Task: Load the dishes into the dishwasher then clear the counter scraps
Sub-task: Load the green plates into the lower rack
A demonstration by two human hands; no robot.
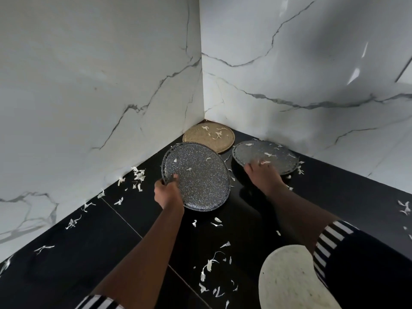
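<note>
Gathering dishes: left hand (169, 192) gripped the tilted speckled plate (197, 177) before the tan plate (208, 137); right hand (263, 176) touched the grey plate (266, 155) beside it, grasp unclear. Next, likely lifting both.

Nothing legible: no text, label, brand, number or sign. Plates (196, 175), counter (66, 264) and walls (89, 74) bear only speckle and marble veining, no lettering.

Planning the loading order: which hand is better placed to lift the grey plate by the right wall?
Right. The right hand touches the near rim of the grey plate, while the left hand is occupied, gripping the tilted speckled plate.
</note>
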